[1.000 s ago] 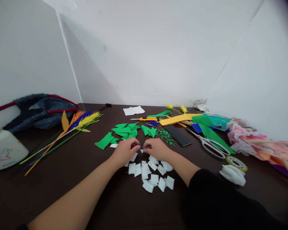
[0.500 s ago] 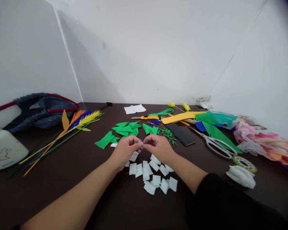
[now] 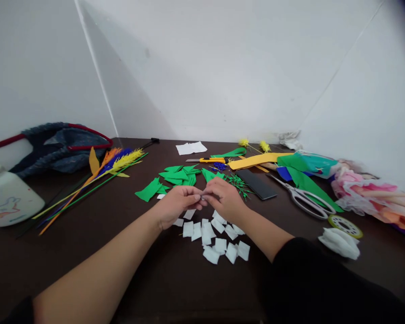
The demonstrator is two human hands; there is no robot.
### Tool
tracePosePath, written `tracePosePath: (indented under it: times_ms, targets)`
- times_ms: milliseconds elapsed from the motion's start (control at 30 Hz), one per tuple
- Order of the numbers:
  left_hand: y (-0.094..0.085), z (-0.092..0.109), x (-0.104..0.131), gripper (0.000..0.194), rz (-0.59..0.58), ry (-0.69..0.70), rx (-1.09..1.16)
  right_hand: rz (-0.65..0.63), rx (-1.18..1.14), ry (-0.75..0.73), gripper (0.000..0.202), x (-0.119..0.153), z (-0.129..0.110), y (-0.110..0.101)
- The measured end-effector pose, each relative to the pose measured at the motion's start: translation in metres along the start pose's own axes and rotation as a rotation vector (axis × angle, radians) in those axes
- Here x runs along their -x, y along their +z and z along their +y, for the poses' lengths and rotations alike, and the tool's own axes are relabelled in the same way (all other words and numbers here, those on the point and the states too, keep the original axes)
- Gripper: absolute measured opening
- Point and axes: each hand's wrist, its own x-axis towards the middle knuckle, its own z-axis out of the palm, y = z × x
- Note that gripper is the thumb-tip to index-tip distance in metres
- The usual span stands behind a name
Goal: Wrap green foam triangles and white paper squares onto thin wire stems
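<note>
Over the table's middle, my left hand (image 3: 178,203) and my right hand (image 3: 224,198) meet fingertip to fingertip. Both are closed in a pinch on a tiny pale bit, mostly hidden by the fingers; it looks like a white tissue piece, though this is hard to make out. Just below them lie several small white tissue squares (image 3: 208,230), scattered and partly overlapping. Beyond the hands are cut green paper leaves (image 3: 177,175) in a loose pile. Thin green sprigs (image 3: 238,184) lie past my right hand, beside a flat black slab (image 3: 257,184).
A yellow utility knife (image 3: 213,160) lies behind the leaves, blade out. Right: scissors (image 3: 310,202), a tape roll (image 3: 345,226), a white wad (image 3: 340,243) and a doll (image 3: 374,189). Left: feathery paper stems (image 3: 97,180), a white bottle (image 3: 11,200) and a denim item (image 3: 60,148).
The view has shifted slightly, so the table things sit a little higher. My hands stay pinched together, their fingers slightly rearranged, and the white bit between them shows less.
</note>
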Motion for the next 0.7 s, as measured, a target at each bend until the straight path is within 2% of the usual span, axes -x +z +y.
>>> tracePosePath:
  times_ms: [67, 167, 233, 300, 367, 467, 567, 700]
  targets:
    - [-0.006, 0.004, 0.000, 0.018, 0.049, 0.035, -0.140, -0.009, 0.021, 0.053, 0.010, 0.001, 0.000, -0.002]
    - [-0.021, 0.010, 0.001, 0.012, 0.160, 0.089, -0.639, -0.017, 0.039, 0.155, 0.008, 0.002, 0.002, -0.004]
    - [-0.032, 0.014, 0.005, 0.006, 0.088, 0.052, -0.977, -0.028, 0.047, 0.174, 0.009, 0.003, 0.004, -0.005]
    - [-0.041, 0.018, 0.009, 0.006, -0.115, -0.018, -1.153, -0.044, 0.046, 0.158, 0.010, 0.004, 0.006, -0.004]
    - [-0.046, 0.018, 0.012, 0.012, -0.281, -0.046, -1.241, -0.064, 0.038, 0.131, 0.011, 0.004, 0.007, -0.003]
    - [-0.048, 0.015, 0.013, 0.010, -0.359, -0.049, -1.323, -0.089, 0.026, 0.117, 0.012, 0.005, 0.009, 0.000]
    - [-0.048, 0.016, 0.013, 0.005, -0.334, -0.039, -1.312, -0.083, 0.010, 0.150, 0.011, 0.006, 0.010, 0.001]
    - [-0.042, 0.026, 0.017, 0.008, -0.160, 0.018, -1.069, -0.047, -0.152, 0.273, 0.008, 0.006, 0.008, 0.001]
